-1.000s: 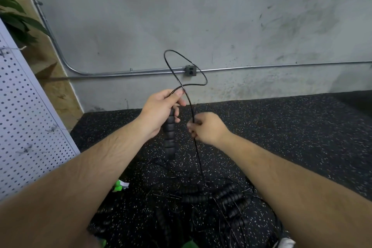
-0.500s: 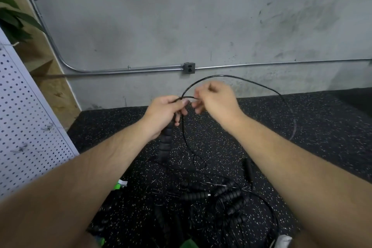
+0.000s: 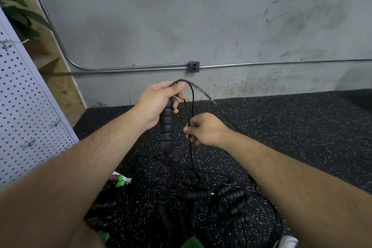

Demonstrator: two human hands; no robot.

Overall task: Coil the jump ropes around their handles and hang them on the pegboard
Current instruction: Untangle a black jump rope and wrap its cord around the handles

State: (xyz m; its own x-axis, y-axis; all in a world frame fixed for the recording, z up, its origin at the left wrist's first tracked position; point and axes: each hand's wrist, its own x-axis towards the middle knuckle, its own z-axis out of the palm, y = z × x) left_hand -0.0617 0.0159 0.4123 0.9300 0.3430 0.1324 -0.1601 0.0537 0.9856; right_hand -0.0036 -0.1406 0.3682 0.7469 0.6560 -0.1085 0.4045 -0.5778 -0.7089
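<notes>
My left hand (image 3: 159,102) grips the top of a black ribbed jump rope handle (image 3: 166,131), which hangs down upright, and its thumb pins loops of thin black cord (image 3: 191,102) at the top. My right hand (image 3: 205,130) pinches that cord lower down, just right of the handle. The cord runs down to a tangled pile of black ropes and handles (image 3: 211,195) on the floor. A white pegboard (image 3: 26,106) leans at the left.
The floor is black speckled rubber matting (image 3: 291,131). Green-tipped items (image 3: 118,180) lie left of the pile. A grey concrete wall with a metal conduit (image 3: 261,64) stands behind. A plant (image 3: 18,14) sits at the upper left.
My right hand has dropped from beside the left thumb to lower down along the cord. The wide loop to the right has shrunk to a narrow one over the handle top.
</notes>
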